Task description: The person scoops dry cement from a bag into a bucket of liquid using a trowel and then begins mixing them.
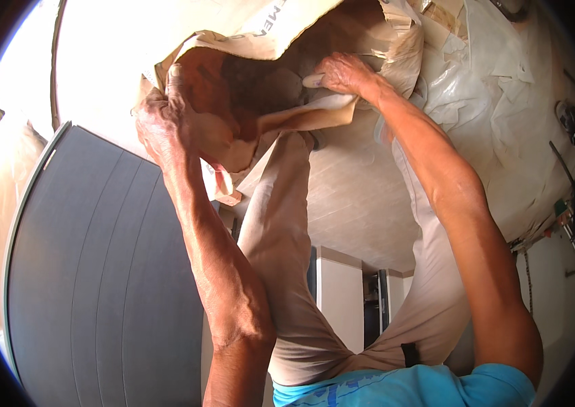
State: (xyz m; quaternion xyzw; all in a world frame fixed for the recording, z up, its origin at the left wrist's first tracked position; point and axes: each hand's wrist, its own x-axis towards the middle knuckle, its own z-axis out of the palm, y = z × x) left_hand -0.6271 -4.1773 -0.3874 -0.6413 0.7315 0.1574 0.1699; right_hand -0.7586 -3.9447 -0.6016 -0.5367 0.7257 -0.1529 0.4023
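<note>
Brown paper forms one wide-mouthed sack [253, 44] at the upper centre of the frame, its torn rim running unevenly around a single opening. Two bare hands are at this mouth, one at each side. The left hand [163, 119] pinches the left edge, thumb laid upright against the rim, the other fingers partly hidden. The right hand [345, 74] reaches into the right half of the opening, thumb pointing leftward; whether its fingers close on anything cannot be told. Between the hands lies one stretch of open mouth, showing a dark grey mass [264, 88] in shadow. Two legs in beige trousers [281, 197] stand apart below, leaving a wedge of pale floor [359, 197] between them. One dark grey panel [97, 271], scored with three visible lines, bounds the left of the frame; translucent plastic sheeting [518, 108] bounds the upper right, just beyond the right forearm.
</note>
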